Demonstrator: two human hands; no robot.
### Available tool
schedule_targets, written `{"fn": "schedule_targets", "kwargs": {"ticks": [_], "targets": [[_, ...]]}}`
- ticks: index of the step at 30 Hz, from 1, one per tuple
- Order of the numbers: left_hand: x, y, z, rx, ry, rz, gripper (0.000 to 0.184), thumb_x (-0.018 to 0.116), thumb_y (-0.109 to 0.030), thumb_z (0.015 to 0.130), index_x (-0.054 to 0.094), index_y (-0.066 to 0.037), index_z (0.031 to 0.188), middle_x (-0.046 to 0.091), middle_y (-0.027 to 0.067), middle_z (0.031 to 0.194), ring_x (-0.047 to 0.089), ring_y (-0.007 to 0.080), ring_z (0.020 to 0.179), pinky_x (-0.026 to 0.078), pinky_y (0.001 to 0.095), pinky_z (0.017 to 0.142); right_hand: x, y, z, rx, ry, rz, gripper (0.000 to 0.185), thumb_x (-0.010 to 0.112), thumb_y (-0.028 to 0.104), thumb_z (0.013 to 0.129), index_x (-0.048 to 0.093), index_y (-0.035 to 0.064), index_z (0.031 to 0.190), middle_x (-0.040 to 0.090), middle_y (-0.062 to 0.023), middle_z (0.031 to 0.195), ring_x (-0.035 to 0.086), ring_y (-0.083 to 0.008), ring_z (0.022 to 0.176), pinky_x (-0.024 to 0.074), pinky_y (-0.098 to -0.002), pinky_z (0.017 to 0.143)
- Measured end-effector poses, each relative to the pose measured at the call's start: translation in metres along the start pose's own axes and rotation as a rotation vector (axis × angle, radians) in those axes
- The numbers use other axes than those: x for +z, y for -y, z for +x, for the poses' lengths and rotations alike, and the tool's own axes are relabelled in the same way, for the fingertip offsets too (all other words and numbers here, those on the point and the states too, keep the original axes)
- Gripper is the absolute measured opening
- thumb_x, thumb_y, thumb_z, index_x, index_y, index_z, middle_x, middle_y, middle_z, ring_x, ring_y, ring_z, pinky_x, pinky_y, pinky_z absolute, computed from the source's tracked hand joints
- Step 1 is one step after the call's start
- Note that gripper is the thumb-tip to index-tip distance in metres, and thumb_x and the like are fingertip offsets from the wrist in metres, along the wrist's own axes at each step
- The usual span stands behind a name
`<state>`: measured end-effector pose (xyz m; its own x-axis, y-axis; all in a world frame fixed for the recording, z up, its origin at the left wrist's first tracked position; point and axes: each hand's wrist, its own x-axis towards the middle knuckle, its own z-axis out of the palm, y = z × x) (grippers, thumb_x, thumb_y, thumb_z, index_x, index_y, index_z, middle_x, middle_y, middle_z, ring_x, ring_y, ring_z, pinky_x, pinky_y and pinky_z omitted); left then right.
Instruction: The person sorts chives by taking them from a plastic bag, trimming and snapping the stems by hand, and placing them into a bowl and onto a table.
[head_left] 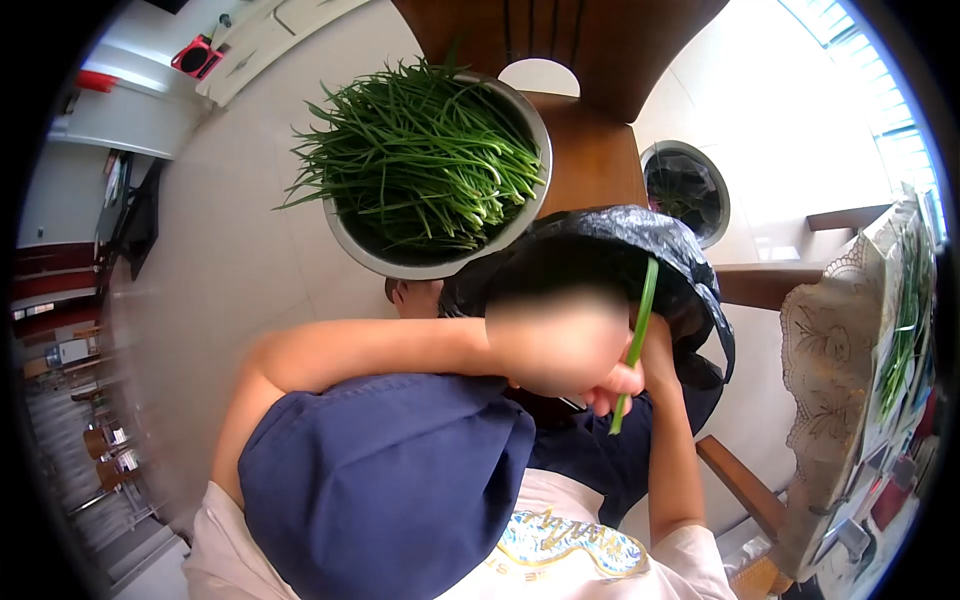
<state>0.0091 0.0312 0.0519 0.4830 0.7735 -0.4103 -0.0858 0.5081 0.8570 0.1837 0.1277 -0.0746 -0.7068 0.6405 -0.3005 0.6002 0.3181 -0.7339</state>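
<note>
My left hand [585,355] is closed on a single green stalk [647,300] that stands upright between the fingertips; the back of the hand is blurred. Just right of it, my right hand [656,350] is at the mouth of a black plastic bag [650,228], its fingers hidden behind the left hand and the stalk. The bag lies open over my lap, its inside dark. Beyond it to the upper left, a large metal bowl [543,150] is heaped with long green stalks [420,150].
A wooden chair [590,160] is under and beside the bowl. A lined bin [725,200] stands on the floor behind the bag. At the right is a table with a lace-edged cloth [825,340] and more green stalks [905,340]. A wooden bar [740,480] lies near my right arm.
</note>
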Motion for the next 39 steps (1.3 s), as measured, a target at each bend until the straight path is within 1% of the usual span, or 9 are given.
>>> {"fn": "schedule_targets", "kwargs": {"ticks": [6,12,16,20,23,28,30,33,39], "targets": [[-0.047,-0.041,-0.042,0.351,-0.705,-0.023,0.028,0.059,-0.022,0.083,0.058,0.003,0.096,0.064,0.0105,0.085,0.061,0.0116,0.074,0.049,0.0213,0.069,-0.014,0.035,-0.002,0.068,0.079,-0.197,0.017,0.057,0.018,0.075,0.062,0.0062,0.086,0.062,-0.0155,0.070,0.060,-0.0336,0.068,0.0462,-0.0408,0.062],[-0.135,-0.009,-0.080,0.077,-0.942,-0.150,0.030,0.057,-0.029,0.084,0.059,-0.003,0.100,0.064,0.0050,0.088,0.060,0.0086,0.076,0.048,0.0180,0.068,-0.006,-0.006,0.006,-0.090,-0.073,-0.234,0.030,0.059,0.011,0.072,0.056,0.0028,0.101,0.060,-0.0180,0.088,0.057,-0.0352,0.080,0.0460,-0.0418,0.070],[-0.141,0.023,-0.079,-0.236,-1.242,0.402,0.041,0.056,-0.031,0.085,0.055,0.005,0.105,0.065,0.0098,0.087,0.060,0.0123,0.073,0.048,0.0238,0.062,-0.006,-0.019,0.012,-0.175,-0.263,-0.301,0.035,0.060,0.011,0.072,0.053,0.0033,0.105,0.058,-0.0191,0.090,0.056,-0.0364,0.082,0.0454,-0.0425,0.071],[-0.101,0.014,-0.062,0.102,-1.248,0.788,0.028,0.061,-0.022,0.080,0.060,-0.003,0.101,0.065,0.0113,0.074,0.062,0.0134,0.065,0.048,0.0254,0.060,-0.007,-0.029,0.025,-0.003,-0.108,-0.447,0.053,0.058,0.003,0.069,0.041,0.0025,0.120,0.050,-0.0229,0.105,0.049,-0.0391,0.097,0.0419,-0.0431,0.081],[-0.062,0.004,-0.036,0.388,-0.796,1.036,0.024,0.063,-0.014,0.077,0.060,-0.002,0.098,0.063,0.0108,0.080,0.062,0.0169,0.070,0.049,0.0270,0.065,0.006,-0.029,0.033,0.138,0.027,-0.587,0.061,0.065,0.010,0.064,0.041,0.0027,0.120,0.050,-0.0211,0.103,0.049,-0.0361,0.096,0.0422,-0.0423,0.080],[-0.032,0.031,-0.004,0.503,-0.447,1.434,0.032,0.068,-0.017,0.066,0.058,-0.004,0.094,0.059,0.0086,0.095,0.057,0.0212,0.091,0.049,0.0311,0.075,0.009,-0.041,0.038,-0.155,-0.146,-0.833,0.054,0.066,0.011,0.059,0.049,0.0053,0.109,0.046,-0.0156,0.102,0.044,-0.0304,0.100,0.0408,-0.0379,0.077],[-0.027,0.033,0.000,0.393,-0.452,1.601,0.040,0.072,-0.023,0.059,0.059,-0.008,0.094,0.048,0.0119,0.119,0.037,0.0272,0.120,0.032,0.0409,0.098,0.004,-0.048,0.042,-0.202,-0.204,-0.808,0.066,0.074,0.016,0.053,0.047,0.0099,0.113,0.048,-0.0174,0.100,0.047,-0.0329,0.096,0.0409,-0.0413,0.082],[-0.042,0.029,0.001,0.086,-0.596,1.797,0.044,0.075,-0.026,0.056,0.060,-0.014,0.096,0.023,0.0112,0.140,0.013,0.0247,0.133,0.016,0.0447,0.104,-0.008,-0.044,0.044,-0.128,-0.017,-0.726,0.056,0.072,0.014,0.057,0.050,0.0097,0.108,0.050,-0.0169,0.099,0.048,-0.0339,0.095,0.0418,-0.0413,0.081],[-0.054,0.015,0.001,-0.041,-0.772,1.907,0.055,0.074,-0.031,0.057,0.057,-0.009,0.104,0.020,0.0060,0.142,0.013,0.0227,0.133,0.019,0.0430,0.104,-0.010,-0.052,0.049,-0.218,0.043,-0.470,0.035,0.066,0.010,0.066,0.057,0.0066,0.099,0.057,-0.0172,0.094,0.055,-0.0347,0.089,0.0436,-0.0413,0.078]]}}
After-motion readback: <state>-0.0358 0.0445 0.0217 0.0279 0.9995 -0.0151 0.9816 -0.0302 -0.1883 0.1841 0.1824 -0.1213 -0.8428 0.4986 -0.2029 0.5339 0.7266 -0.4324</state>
